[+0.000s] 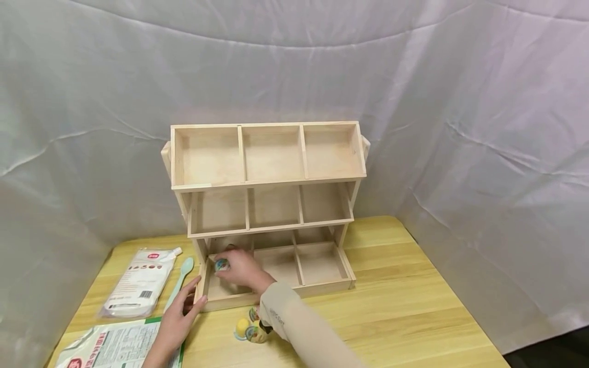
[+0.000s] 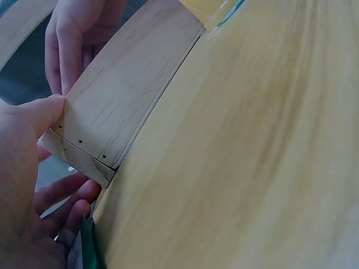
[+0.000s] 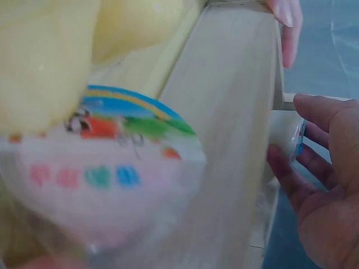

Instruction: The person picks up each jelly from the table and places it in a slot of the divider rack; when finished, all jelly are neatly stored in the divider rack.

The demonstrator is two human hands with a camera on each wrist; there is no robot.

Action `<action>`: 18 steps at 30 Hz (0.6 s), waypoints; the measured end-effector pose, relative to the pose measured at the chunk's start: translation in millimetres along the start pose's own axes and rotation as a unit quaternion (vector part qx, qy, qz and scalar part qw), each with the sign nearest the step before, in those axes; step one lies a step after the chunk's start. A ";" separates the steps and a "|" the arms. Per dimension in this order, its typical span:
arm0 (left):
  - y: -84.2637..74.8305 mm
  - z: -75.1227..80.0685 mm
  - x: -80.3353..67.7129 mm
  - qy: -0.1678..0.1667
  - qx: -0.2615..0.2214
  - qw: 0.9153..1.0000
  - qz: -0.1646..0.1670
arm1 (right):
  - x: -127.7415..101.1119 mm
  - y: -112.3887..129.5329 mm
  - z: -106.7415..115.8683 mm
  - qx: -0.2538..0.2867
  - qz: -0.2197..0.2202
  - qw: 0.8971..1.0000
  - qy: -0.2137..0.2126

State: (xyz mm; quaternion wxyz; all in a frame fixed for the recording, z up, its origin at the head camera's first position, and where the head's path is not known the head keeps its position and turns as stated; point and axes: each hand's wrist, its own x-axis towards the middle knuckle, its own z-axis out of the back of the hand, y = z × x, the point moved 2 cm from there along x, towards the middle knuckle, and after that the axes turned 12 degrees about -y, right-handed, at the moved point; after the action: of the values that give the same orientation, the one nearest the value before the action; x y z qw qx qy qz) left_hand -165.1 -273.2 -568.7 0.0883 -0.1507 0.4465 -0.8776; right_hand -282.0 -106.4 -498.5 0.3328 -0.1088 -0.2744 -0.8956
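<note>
Cup (image 1: 222, 264): small, round, colourful printed lid.
Right hand (image 1: 243, 270): fingers curled, grasping cup.
Left hand (image 1: 180, 316): thumb pressing smooth pale-wood rack (image 1: 276, 204) corner; fingers relaxed.

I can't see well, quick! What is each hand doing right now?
Left hand: fingers straight, resting against the wooden rack's bottom left corner.
Right hand: holding a small jelly cup in the bottom left compartment.

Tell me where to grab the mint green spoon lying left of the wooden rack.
Probably pinch the mint green spoon at mid-handle, from above. It lies flat on the table, bowl end away, between the white pouch and the wooden rack. The left hand covers its near end.
</note>
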 end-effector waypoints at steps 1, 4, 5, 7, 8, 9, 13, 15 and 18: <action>-0.2 0.1 0.0 0.000 -0.001 1.000 0.002 | 0.2 -0.3 -2.3 0.000 0.003 1.000 0.000; -0.2 -0.3 0.6 0.001 -0.003 1.000 0.004 | 0.4 -1.6 -8.5 0.001 0.013 1.000 -0.005; 0.0 -0.6 0.7 0.002 -0.004 1.000 0.005 | -0.1 -2.4 -10.3 0.000 0.013 1.000 -0.007; 0.4 -1.2 0.8 0.004 -0.007 1.000 0.004 | -1.4 -4.2 -13.3 -0.003 0.010 1.000 -0.009; 0.8 -1.5 0.6 0.005 -0.007 1.000 0.004 | -2.2 -5.2 -14.7 -0.004 0.007 1.000 -0.008; 1.4 -1.9 0.5 0.006 -0.007 1.000 0.004 | -3.1 -6.2 -15.8 -0.005 0.003 1.000 -0.007; 3.1 -2.9 -0.4 0.011 -0.013 1.000 0.010 | -6.3 -8.0 -18.1 -0.013 -0.013 1.000 0.001; 3.6 -3.1 0.0 0.015 -0.017 1.000 0.017 | -7.1 -7.3 -17.8 -0.015 -0.018 1.000 0.004; 4.2 -3.4 0.9 0.019 -0.023 0.999 0.032 | -7.1 -4.8 -16.6 -0.020 -0.017 1.000 0.004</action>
State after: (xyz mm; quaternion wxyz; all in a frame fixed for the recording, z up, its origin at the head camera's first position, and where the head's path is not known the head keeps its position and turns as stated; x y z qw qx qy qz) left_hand -167.0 -273.4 -573.8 0.1045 -0.1218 0.4727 -0.8665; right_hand -280.0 -109.0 -516.9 0.3167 -0.1075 -0.2570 -0.9067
